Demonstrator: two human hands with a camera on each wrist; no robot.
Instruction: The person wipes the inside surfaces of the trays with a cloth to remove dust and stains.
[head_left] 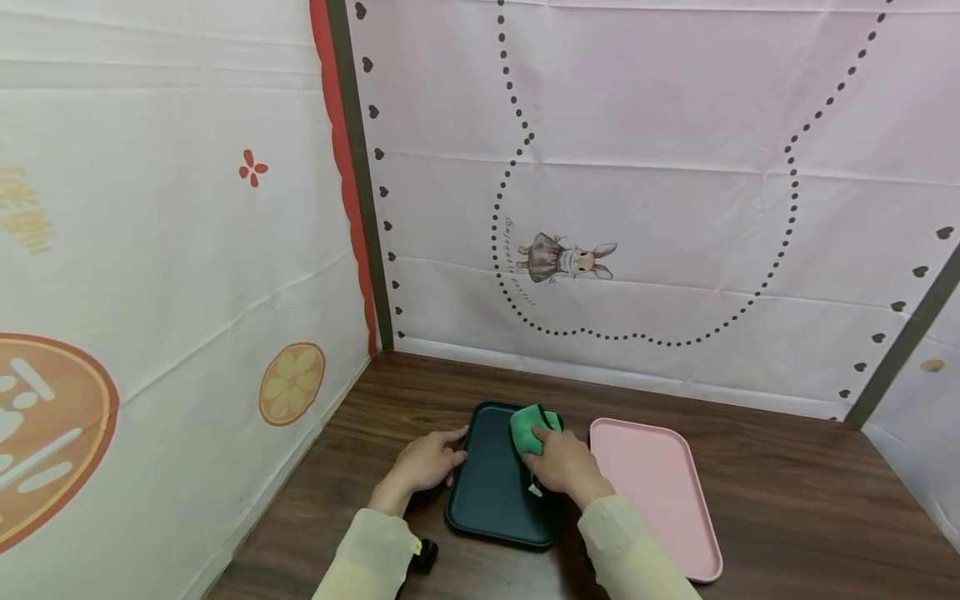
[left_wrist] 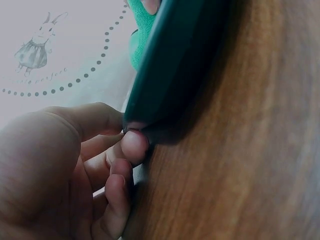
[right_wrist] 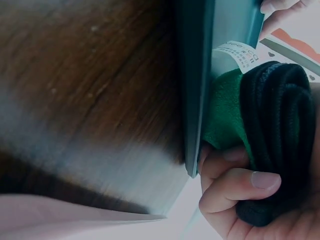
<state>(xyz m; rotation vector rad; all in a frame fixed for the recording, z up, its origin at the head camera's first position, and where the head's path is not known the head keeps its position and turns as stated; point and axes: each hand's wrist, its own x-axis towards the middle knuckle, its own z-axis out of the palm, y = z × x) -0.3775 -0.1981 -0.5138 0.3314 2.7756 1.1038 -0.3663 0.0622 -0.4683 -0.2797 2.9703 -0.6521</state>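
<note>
Now the green cloth [head_left: 527, 433] is bunched under the right hand [head_left: 566, 465], fuzzy and black-edged, a printed white label [right_wrist: 239, 54] exposed, its folds pinched by curled fingers on the dark green tray [head_left: 487, 496]. That round-cornered tray is gripped at its left edge by fingers of the left hand [head_left: 423, 462], the pink tray [head_left: 651, 483] set beside it on the wooden surface [head_left: 795, 508].
</note>
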